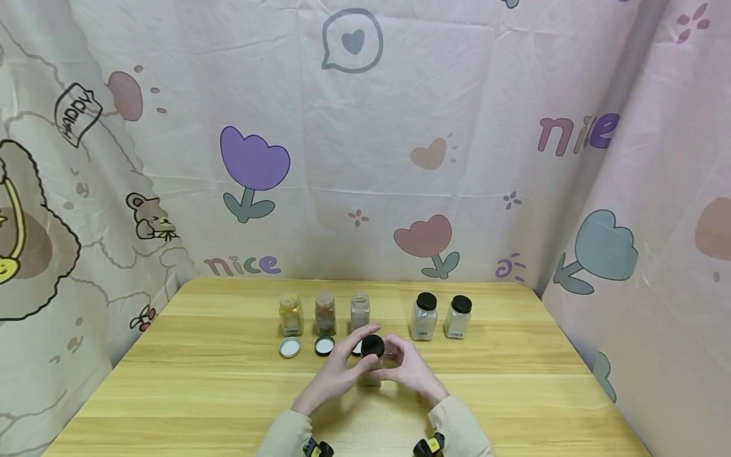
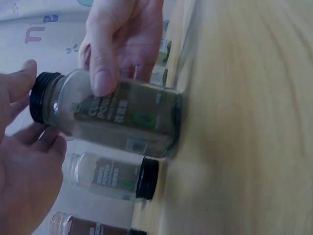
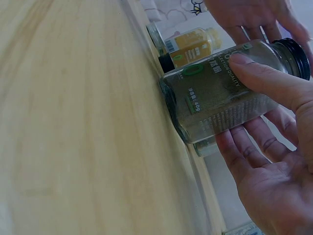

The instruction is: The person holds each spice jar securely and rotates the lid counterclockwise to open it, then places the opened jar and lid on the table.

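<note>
Two hands met at one glass jar (image 2: 132, 115), near the middle of the table's (image 1: 240, 406) near half. The right hand (image 1: 408, 365) held the body between thumb and fingers; the left hand (image 1: 342, 371) was curled round the black lid (image 1: 373, 346), though how firmly could not be told. From the head view, fingers covered much of the jar, and whether its base touched the wood was unclear.

Behind the hands, the clear open jar (image 1: 360, 308) had its lower part hidden, and its loose lid (image 1: 357, 348) showed only as a sliver. The yellow jar (image 1: 291, 315) and brown jar (image 1: 325, 315) also stood uncapped, each with a lid in front; two capped jars (image 1: 424, 320) stood to the right.

On the held jar, the left wrist view gave "CU" and "PO", the rest under the thumb or blurred, above a green oval. The right wrist view gave "40g" and "LECTION QUALITY", its start lost; the small print was illegible. The curtain (image 1: 354, 127) read "nice" twice. Both sleeves were cut off below.
</note>
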`<state>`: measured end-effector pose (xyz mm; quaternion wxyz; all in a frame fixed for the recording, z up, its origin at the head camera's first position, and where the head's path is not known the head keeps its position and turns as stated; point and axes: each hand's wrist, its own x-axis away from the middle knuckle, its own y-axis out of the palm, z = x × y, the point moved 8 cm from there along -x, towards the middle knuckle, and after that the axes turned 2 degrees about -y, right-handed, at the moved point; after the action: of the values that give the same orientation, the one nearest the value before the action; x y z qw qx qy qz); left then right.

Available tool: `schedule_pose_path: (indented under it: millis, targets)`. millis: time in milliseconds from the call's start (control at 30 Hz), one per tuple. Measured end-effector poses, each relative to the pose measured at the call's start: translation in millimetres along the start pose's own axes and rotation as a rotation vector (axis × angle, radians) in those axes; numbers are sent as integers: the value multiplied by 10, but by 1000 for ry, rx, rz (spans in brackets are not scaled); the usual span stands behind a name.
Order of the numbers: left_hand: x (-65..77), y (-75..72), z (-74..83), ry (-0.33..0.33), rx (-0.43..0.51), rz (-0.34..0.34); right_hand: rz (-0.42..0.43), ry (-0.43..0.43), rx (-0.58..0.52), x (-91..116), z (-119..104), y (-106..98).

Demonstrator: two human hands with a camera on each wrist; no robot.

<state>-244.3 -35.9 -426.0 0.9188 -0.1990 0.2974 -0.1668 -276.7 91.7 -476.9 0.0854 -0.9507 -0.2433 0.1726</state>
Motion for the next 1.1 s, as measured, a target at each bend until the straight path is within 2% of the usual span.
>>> schedule_pose_path:
  millis: [100, 167, 300, 500, 600, 733, 900, 967, 1100]
  targets:
    - [5, 2, 7, 8, 58, -46, 0, 1, 2, 3, 3, 0]
    - [-1, -6, 17, 29, 86, -45, -1, 6, 5, 5, 4, -1]
    - [-13, -31, 23, 57, 104, 6, 1, 6, 11, 7, -4, -4]
    - [-9, -61, -1, 34, 36, 94, -2, -5, 6, 4, -21, -1]
    - [-7, -68, -7, 24, 8, 111, -4, -2, 0, 5, -22, 3]
    - [-8, -63, 1, 10, -9, 75, -2, -3, 1, 4, -21, 1]
    - [2, -35, -22, -37, 2, -24, 2, -2, 4, 4, -11, -4]
    - [4, -25, -22, -35, 10, -51, 2, 4, 2, 6, -3, -3]
    - [1, -28, -8, -5, 17, -46, 3, 13, 4, 9, 12, -2]
